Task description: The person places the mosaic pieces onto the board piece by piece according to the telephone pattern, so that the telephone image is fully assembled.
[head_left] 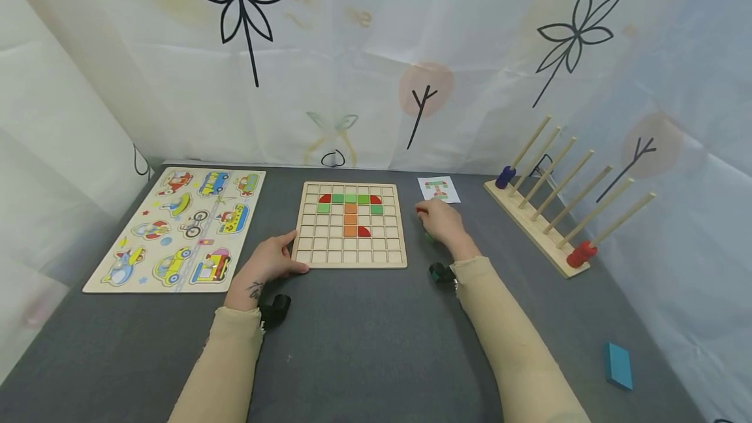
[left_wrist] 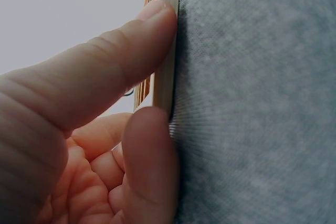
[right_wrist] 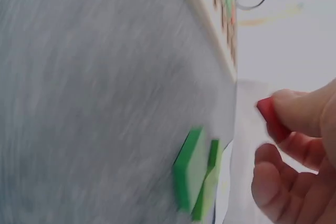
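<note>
A wooden grid board lies in front of me. Its cells hold several green squares, three orange squares in a column, and three red quarter-round pieces. My left hand grips the near left corner of the board, thumb on the front edge and forefinger on the left side. To the right of the board, my right hand pinches a small red block between thumb and fingers, above the table. Green blocks lie on the cloth by that hand, mostly hidden under it in the head view.
A pattern card lies beyond my right hand. At the left is a picture puzzle board. A wooden peg rack with purple and red beads stands at the right. Near the right edge lies a blue block. White printed cloth hangs behind.
</note>
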Available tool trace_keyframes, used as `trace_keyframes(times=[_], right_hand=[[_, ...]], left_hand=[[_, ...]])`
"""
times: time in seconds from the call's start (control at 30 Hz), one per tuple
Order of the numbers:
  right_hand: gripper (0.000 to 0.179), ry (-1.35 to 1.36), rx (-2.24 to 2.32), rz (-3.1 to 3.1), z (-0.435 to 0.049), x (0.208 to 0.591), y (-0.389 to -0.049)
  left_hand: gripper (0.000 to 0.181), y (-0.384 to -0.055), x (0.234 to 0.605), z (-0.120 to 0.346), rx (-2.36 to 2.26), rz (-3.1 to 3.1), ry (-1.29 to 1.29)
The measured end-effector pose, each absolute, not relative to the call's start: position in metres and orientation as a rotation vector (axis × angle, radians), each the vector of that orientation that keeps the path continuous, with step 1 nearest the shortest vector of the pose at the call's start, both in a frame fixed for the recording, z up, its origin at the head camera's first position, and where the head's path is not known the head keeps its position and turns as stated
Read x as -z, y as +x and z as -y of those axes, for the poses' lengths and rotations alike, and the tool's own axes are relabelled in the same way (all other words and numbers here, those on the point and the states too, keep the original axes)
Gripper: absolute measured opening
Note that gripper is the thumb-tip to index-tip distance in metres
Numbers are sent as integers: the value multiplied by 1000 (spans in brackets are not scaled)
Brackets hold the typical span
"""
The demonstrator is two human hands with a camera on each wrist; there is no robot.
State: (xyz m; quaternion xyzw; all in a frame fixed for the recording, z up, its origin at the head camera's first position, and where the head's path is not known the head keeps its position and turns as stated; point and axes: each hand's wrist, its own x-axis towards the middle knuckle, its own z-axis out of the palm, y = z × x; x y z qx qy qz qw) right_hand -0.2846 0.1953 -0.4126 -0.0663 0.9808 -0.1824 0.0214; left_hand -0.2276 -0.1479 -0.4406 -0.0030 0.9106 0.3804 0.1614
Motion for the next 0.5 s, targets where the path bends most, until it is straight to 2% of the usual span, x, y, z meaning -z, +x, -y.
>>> trace_keyframes(times=[0.13, 0.23, 0.37, 0.5], right_hand=[[29, -220, 918, -3033, -181, 406, -283], [18, -249, 1152, -2992, -165, 401, -284], [9, -372, 1220, -2914, -139, 395, -285], [14, -494, 1143, -2824, -111, 393, -286]], left_hand=[[92, -227, 440, 148, -1087, -2596, -14], [92, -227, 439, 148, -1095, -2596, -12], [92, -226, 438, 148, -1092, -2597, 1], [92, -226, 437, 148, -1080, -2599, 14]])
